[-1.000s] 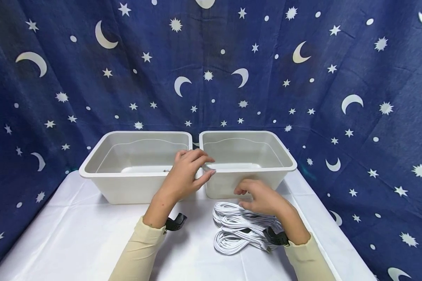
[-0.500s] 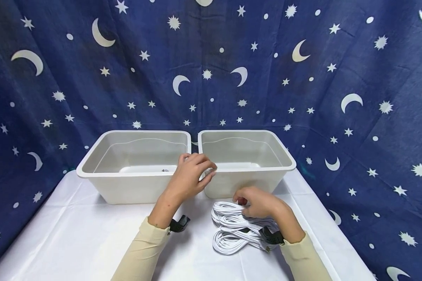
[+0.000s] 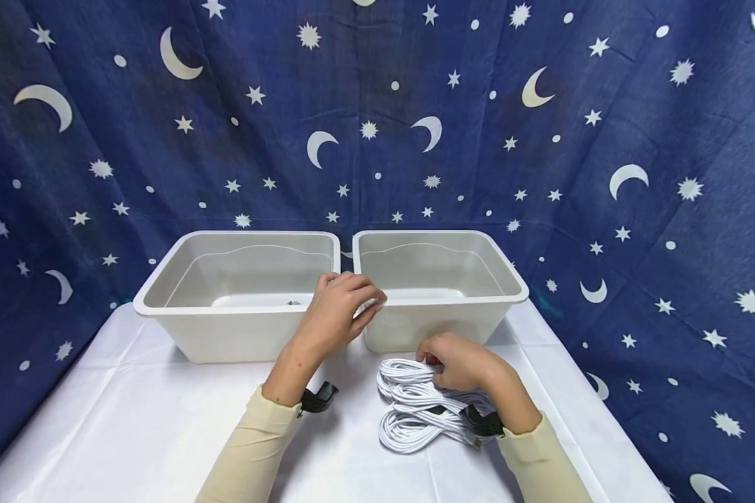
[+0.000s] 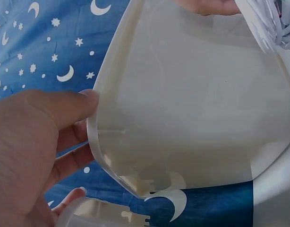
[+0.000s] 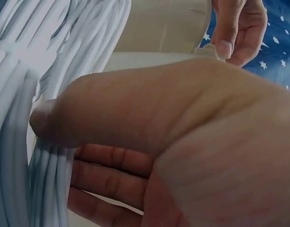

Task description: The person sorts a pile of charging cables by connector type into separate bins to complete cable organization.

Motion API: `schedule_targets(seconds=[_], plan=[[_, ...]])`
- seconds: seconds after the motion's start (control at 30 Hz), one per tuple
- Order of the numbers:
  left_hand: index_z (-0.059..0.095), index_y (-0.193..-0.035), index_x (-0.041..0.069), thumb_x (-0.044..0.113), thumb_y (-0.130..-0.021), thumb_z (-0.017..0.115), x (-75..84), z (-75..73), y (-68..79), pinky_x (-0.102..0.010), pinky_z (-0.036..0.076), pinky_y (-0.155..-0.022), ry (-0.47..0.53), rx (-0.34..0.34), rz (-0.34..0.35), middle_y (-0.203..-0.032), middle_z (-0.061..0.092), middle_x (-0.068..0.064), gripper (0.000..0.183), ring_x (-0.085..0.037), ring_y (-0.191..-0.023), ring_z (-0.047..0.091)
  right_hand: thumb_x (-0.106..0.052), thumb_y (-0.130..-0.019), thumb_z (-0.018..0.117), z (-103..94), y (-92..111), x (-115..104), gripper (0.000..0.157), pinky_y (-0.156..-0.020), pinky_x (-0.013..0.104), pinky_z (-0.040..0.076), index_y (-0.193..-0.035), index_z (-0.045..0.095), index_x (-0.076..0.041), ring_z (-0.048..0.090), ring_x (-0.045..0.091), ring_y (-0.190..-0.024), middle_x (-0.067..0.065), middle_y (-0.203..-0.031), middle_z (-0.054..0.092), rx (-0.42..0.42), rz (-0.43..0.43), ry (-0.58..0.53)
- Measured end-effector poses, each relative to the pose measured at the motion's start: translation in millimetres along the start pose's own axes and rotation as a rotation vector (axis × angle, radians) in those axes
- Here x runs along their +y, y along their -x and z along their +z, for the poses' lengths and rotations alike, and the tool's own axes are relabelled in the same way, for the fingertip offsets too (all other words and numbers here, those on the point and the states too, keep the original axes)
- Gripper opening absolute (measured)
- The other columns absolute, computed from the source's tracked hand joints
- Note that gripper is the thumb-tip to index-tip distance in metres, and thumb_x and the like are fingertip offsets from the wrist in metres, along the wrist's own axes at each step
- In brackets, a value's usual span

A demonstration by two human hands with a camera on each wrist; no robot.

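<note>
My left hand (image 3: 335, 314) is at the near left corner of the right grey-white plastic bin (image 3: 403, 327). In the left wrist view its thumb presses the rim and its fingers lie on the other side, pinching the bin's edge. My right hand (image 3: 467, 363) is at the far end of a coiled white cable (image 3: 409, 399) on the table in front of that bin. Seen from the right wrist, the thumb lies over the cable strands (image 5: 55, 179) with the curled fingers behind them, holding the bundle. Part of the coil is hidden under the right wrist.
A second matching bin (image 3: 226, 339) stands to the left, with a small dark item (image 3: 293, 303) on its floor. White cloth covers the table (image 3: 132, 419). A blue curtain (image 3: 258, 105) with moons and stars hangs behind.
My left hand has closed onto the right bin's rim. The right hand has lowered slightly and taken hold of the cable coil. The bins look unmoved on the table.
</note>
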State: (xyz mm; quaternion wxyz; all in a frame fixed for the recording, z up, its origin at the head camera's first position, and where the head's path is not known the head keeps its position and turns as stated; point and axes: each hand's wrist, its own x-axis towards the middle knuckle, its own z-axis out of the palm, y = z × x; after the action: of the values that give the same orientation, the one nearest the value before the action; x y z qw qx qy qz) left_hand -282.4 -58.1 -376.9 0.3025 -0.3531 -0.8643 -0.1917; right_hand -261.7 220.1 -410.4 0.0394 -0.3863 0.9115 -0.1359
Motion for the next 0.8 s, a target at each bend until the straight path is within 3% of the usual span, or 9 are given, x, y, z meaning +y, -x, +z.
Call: schedule_targets(seconds=[0.3, 0.8], plan=[[0.08, -0.108, 0.024, 0.02, -0.1, 0.076, -2.1, 0.3, 0.6, -0.047, 0.044, -0.093, 0.017, 0.006, 0.006, -0.109, 0.073, 0.009, 0.009, -0.016, -0.108, 0.064, 0.005, -0.072, 0.074, -2.1, -0.5, -3.8, 0.033, -0.072, 0.03, 0.048, -0.1, 0.071, -0.012, 0.053, 0.009, -0.077, -0.009, -0.083, 0.058, 0.038, -0.018, 0.054], [0.08, -0.107, 0.024, 0.021, -0.1, 0.077, -1.3, 1.5, -0.1, -0.041, 0.043, -0.079, 0.018, 0.007, 0.004, -0.107, 0.072, 0.01, 0.009, -0.016, -0.108, 0.064, 0.002, -0.073, 0.075, -23.7, 13.6, -19.4, 0.037, -0.076, 0.033, 0.051, -0.106, 0.074, -0.014, 0.058, 0.01, -0.084, -0.011, -0.09, 0.062, 0.197, -0.028, 0.107]])
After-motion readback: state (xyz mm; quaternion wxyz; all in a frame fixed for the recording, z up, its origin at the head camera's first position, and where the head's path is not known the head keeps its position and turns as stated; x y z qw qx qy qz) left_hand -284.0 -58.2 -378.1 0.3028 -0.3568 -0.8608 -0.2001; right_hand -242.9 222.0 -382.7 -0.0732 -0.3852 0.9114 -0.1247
